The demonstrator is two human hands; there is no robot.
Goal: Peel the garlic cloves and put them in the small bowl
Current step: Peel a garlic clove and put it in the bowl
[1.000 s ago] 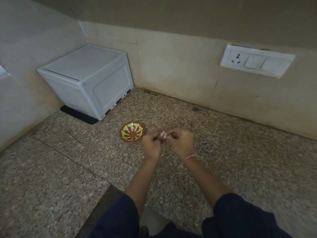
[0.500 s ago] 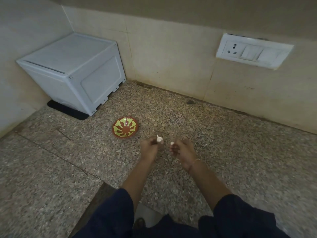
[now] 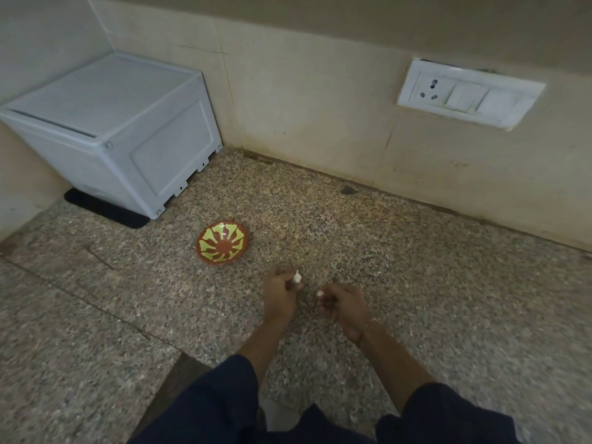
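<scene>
A small brown bowl [image 3: 223,243] with a yellow-green flower pattern sits on the speckled granite counter [image 3: 384,257]; nothing shows inside it. My left hand [image 3: 279,296] pinches a white garlic piece [image 3: 297,277] just right of and nearer than the bowl. A short gap to the right, my right hand [image 3: 344,306] holds another small white garlic piece [image 3: 319,294] at its fingertips. Whether either piece is clove or skin I cannot tell.
A white plastic box [image 3: 118,129] on a black mat stands in the back left corner. A white switch and socket plate [image 3: 467,92] is on the back wall. The counter's front edge drops away at the lower left.
My hands, joined on one garlic piece a second ago, have pulled apart, each now with a white bit. The camera has shifted left and nearer.
</scene>
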